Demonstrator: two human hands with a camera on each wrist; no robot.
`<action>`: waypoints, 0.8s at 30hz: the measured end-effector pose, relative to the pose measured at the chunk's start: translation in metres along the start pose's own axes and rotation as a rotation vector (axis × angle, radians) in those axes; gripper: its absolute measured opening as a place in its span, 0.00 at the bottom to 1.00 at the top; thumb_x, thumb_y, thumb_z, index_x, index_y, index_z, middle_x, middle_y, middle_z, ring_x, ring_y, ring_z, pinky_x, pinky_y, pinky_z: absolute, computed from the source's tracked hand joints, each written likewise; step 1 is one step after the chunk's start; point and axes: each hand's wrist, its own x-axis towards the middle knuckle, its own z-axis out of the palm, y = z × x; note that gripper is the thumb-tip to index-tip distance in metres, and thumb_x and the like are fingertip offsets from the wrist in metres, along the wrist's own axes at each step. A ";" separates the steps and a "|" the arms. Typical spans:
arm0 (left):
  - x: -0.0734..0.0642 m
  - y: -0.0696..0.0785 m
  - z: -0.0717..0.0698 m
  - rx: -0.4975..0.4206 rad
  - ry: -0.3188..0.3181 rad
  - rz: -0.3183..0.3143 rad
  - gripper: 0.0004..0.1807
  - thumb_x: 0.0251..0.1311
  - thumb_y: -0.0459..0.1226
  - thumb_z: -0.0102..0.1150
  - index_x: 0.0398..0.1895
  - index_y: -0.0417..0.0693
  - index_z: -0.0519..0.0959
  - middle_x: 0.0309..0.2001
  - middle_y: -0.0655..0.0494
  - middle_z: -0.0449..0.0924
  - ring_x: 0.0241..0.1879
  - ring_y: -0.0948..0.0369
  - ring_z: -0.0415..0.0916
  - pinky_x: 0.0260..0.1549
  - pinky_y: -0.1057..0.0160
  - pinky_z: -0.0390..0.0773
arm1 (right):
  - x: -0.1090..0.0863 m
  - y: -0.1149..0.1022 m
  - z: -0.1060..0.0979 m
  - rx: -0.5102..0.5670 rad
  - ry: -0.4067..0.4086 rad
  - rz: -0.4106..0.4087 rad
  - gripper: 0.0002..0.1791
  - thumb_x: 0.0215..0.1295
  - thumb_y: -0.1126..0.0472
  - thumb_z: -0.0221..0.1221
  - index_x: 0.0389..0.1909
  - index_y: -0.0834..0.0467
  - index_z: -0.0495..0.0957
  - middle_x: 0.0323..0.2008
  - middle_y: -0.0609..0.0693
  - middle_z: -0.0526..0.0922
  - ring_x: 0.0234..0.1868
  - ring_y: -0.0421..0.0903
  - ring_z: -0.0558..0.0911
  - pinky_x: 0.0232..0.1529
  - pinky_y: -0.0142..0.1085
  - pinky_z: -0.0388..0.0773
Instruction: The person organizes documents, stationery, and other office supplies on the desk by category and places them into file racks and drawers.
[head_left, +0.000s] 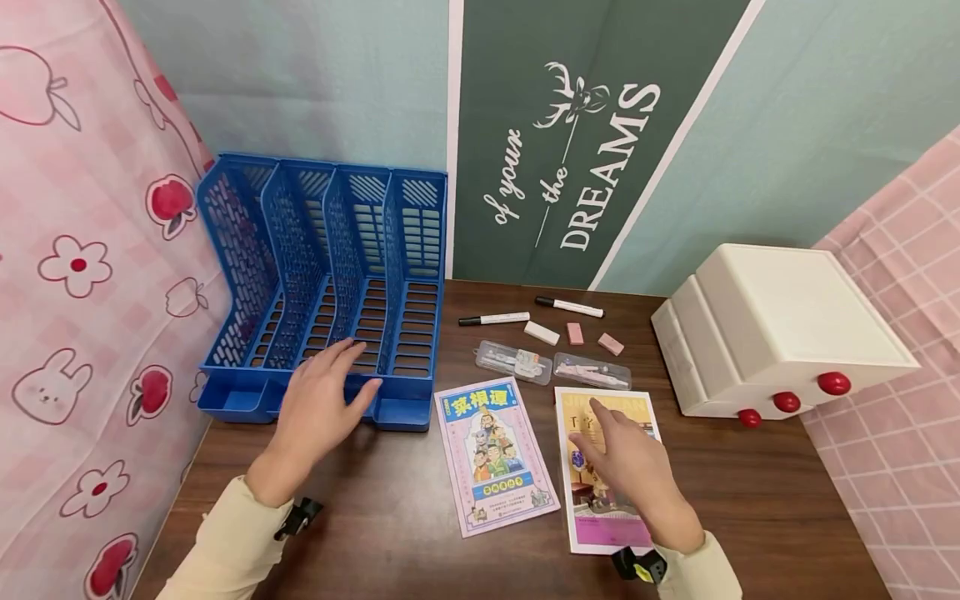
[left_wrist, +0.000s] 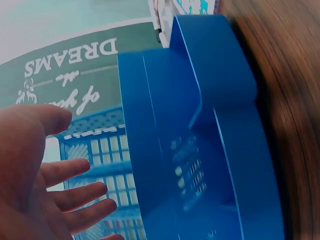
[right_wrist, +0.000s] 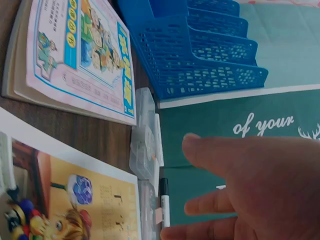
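Observation:
Fingers spread, my left hand [head_left: 322, 408] hovers over the front edge of a blue file rack [head_left: 408, 392] with several slots. In the left wrist view its fingers [left_wrist: 82, 200] are apart and hold nothing. My right hand [head_left: 626, 454] is above a yellow and purple book [head_left: 611, 533] and hides part of its cover. The right wrist view shows the fingers [right_wrist: 210, 202] extended with nothing between them. Between the hands lies a pink and blue comic-style book [head_left: 495, 454], flat on the table.
Two clear cases [head_left: 513, 362] lie behind the books. Beyond them are a white eraser [head_left: 542, 333], two pink erasers [head_left: 574, 333] and two markers [head_left: 570, 307]. At right stands a white drawer box [head_left: 795, 308] with red knobs. Curtains hang at both sides of the brown table [head_left: 375, 517].

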 end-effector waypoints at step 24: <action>-0.013 -0.050 0.022 0.046 0.091 0.077 0.24 0.61 0.40 0.70 0.61 0.45 0.81 0.66 0.34 0.73 0.65 0.36 0.69 0.65 0.28 0.57 | -0.016 -0.011 0.044 0.017 0.022 0.171 0.43 0.59 0.45 0.70 0.66 0.70 0.68 0.59 0.77 0.70 0.59 0.75 0.72 0.43 0.69 0.77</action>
